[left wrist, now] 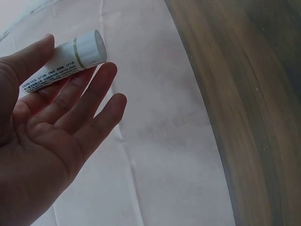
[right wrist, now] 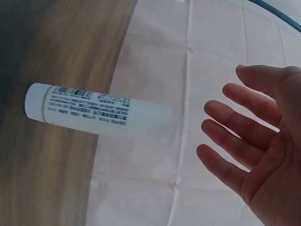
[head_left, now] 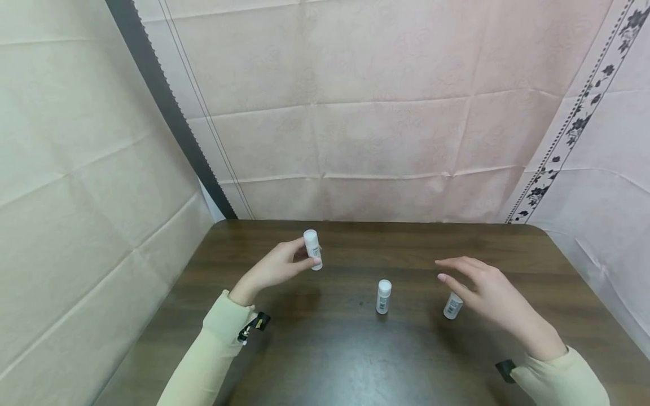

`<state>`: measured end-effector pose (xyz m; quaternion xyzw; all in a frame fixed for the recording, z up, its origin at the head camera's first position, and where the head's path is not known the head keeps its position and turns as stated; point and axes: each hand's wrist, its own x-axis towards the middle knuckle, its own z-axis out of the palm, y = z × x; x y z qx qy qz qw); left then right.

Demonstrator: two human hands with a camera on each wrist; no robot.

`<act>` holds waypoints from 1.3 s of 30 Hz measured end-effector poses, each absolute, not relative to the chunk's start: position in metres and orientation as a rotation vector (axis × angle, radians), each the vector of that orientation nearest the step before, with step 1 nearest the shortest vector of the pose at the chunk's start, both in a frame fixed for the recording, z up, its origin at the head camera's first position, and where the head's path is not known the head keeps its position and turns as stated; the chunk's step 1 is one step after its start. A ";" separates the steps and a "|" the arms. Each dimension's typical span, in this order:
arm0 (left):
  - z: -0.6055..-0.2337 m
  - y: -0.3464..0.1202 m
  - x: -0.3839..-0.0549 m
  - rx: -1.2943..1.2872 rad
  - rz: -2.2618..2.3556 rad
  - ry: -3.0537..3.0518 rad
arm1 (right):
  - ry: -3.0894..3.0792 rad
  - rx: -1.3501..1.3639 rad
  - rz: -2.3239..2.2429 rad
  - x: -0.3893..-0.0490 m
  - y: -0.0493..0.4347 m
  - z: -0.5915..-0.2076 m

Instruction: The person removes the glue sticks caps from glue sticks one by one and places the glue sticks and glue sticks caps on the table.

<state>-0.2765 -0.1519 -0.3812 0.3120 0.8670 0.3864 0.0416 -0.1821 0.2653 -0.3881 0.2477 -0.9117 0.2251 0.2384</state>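
My left hand [head_left: 276, 264] holds a white glue stick [head_left: 312, 251] above the table, pinched between thumb and fingers. Close up in the left wrist view, the held stick [left wrist: 70, 61] shows printed text and a thin band near one end; the little finger of the left hand [left wrist: 51, 127] stays off it. Over on the right, my right hand [head_left: 490, 287] hovers with relaxed, empty fingers above another glue stick [head_left: 453, 306], whose top it hides. A gap separates that stick [right wrist: 94, 108] from the right hand [right wrist: 254, 132]. Between the hands a third glue stick [head_left: 383, 296] stands upright.
Dark brown wooden table [head_left: 330, 361] lies under both hands. A pale creased cloth [head_left: 381, 141] hangs behind its far edge, with more cloth [head_left: 76, 225] along the left side and a floral border [head_left: 579, 124] at right.
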 end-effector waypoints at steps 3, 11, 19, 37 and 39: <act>-0.379 -0.145 -0.272 0.976 1.164 2.636 | -2.518 0.691 0.607 -0.183 0.264 -0.381; -0.374 -0.117 -0.261 1.106 1.130 2.620 | -2.548 0.754 0.541 -0.189 0.258 -0.347; -0.369 -0.091 -0.250 1.244 1.081 2.562 | -2.515 0.829 0.471 -0.190 0.254 -0.318; -0.366 -0.072 -0.241 1.286 1.106 2.442 | -2.298 1.107 0.351 -0.189 0.226 -0.289; -0.367 -0.070 -0.240 1.282 1.099 2.433 | -2.260 1.192 0.328 -0.190 0.216 -0.286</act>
